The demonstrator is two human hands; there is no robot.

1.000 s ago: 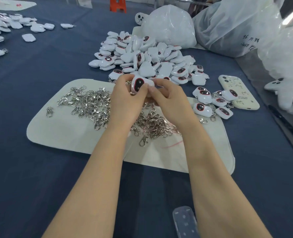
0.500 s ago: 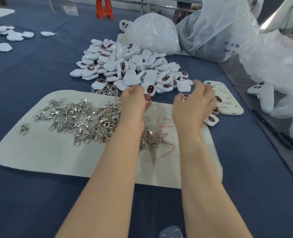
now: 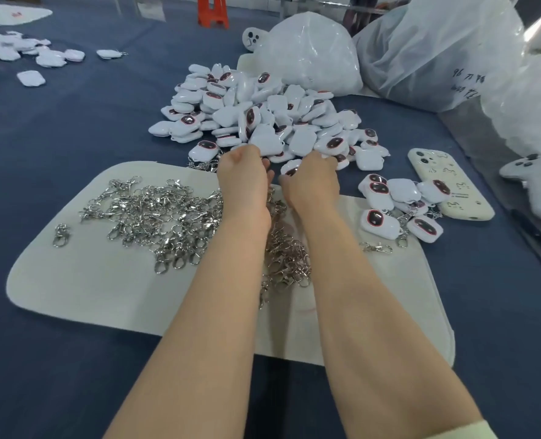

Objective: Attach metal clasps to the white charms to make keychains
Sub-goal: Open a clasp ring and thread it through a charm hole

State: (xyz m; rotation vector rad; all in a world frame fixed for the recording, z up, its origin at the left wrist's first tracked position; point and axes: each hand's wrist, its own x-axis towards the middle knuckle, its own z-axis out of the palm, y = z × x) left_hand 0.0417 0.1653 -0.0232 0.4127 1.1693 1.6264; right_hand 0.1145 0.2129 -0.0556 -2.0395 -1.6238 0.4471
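A big pile of white charms (image 3: 263, 115) with dark red-rimmed faces lies on the blue cloth beyond a white mat (image 3: 88, 280). Loose metal clasps (image 3: 155, 213) are heaped on the mat. Both hands are at the pile's near edge. My left hand (image 3: 242, 175) is curled palm down with its fingers hidden, so I cannot tell what it holds. My right hand (image 3: 310, 179) has its fingertips closed on one white charm (image 3: 289, 169) that shows between the two hands. Several charms with clasps attached (image 3: 396, 201) lie in a group at the mat's right edge.
A cream phone (image 3: 449, 185) lies right of the group. Clear plastic bags (image 3: 307, 55) stand behind the pile and along the right side. More white charms (image 3: 28, 55) are scattered far left. One clasp (image 3: 377, 247) lies alone on the mat's right.
One second ago both hands held a charm together over the clasps. The right hand then reached to the group at the right and has come back to the pile edge beside the left hand.
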